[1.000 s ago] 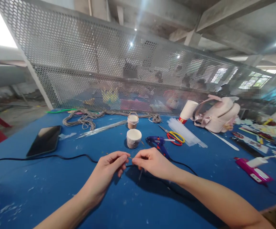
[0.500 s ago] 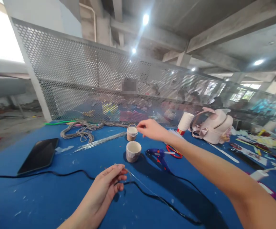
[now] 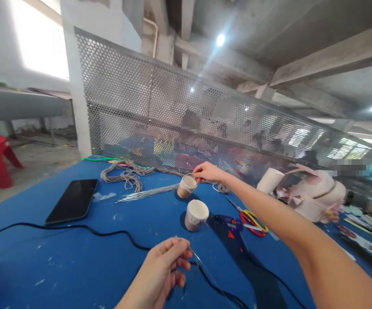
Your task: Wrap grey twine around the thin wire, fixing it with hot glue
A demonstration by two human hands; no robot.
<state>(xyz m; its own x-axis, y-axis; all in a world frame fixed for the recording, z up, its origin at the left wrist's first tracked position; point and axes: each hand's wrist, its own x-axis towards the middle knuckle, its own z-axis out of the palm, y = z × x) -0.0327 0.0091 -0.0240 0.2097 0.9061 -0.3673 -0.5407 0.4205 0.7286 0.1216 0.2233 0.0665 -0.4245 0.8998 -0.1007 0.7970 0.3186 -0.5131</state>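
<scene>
My left hand [image 3: 168,268] is closed in a pinch on a thin shiny strand [image 3: 200,259], which trails down to the right above the table. Farther back, my right hand [image 3: 210,171] has its fingers closed at the rim of a small brown-and-white cup [image 3: 186,189], which leans slightly; a thin loop shows at its top. Nearer to me stands a second, wider cup [image 3: 196,219] with a pale wrapping, touched by neither hand. A bundle of silvery wires [image 3: 149,193] lies left of the small cup.
A blue glue gun [image 3: 227,221] lies right of the cups, beside red-and-yellow scissors [image 3: 253,223]. Black cable [image 3: 108,234] crosses the blue table. To the left are a dark tablet [image 3: 73,201] and grey cord [image 3: 124,174]. White paper cups [image 3: 269,180] and a pink bag [image 3: 314,191] stand right.
The view has swung left, shifting things rightward. My right hand has moved in onto the small cup's rim, and that cup now leans. My left hand keeps its pinch on the strand.
</scene>
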